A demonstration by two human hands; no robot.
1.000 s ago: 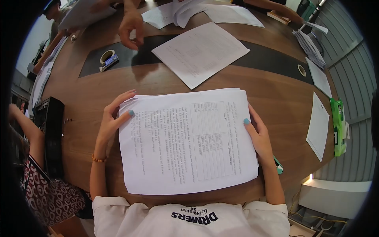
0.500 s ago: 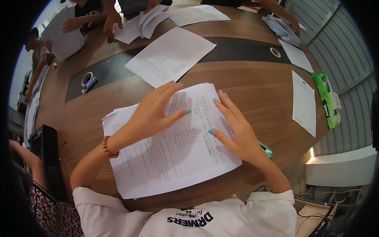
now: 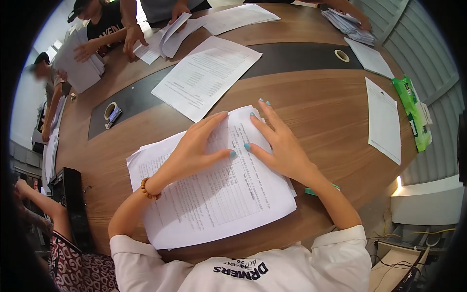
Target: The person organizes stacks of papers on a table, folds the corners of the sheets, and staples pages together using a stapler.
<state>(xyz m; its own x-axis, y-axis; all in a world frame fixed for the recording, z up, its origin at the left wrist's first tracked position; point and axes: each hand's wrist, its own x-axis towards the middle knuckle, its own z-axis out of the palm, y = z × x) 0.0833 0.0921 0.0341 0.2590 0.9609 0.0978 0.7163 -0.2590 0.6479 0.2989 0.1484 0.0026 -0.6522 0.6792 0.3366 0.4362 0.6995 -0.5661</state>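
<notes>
A thick stack of printed paper sheets (image 3: 214, 199) lies on the wooden table in front of me, its edges a little uneven. My left hand (image 3: 197, 148) is over the upper left of the stack, fingers stretched out and thumb apart. Near the upper right edge, my right hand (image 3: 282, 141) has its fingers spread over the top sheet, with two fingertips reaching past the far corner. Neither hand grips anything; whether the palms press on the paper I cannot tell. A green object (image 3: 311, 191) shows partly beneath my right forearm.
Beyond the stack lies a printed sheet pile (image 3: 204, 73). Tape rolls (image 3: 110, 111) (image 3: 342, 55) rest on the dark strip, a small blue box (image 3: 114, 117) beside one. Right are a single sheet (image 3: 383, 121) and a green packet (image 3: 412, 114). Other people handle papers across the table.
My right hand has moved left and further onto the stack, closer to my left hand. The view has shifted slightly. Across the table, another person's hands have moved loose sheets.
</notes>
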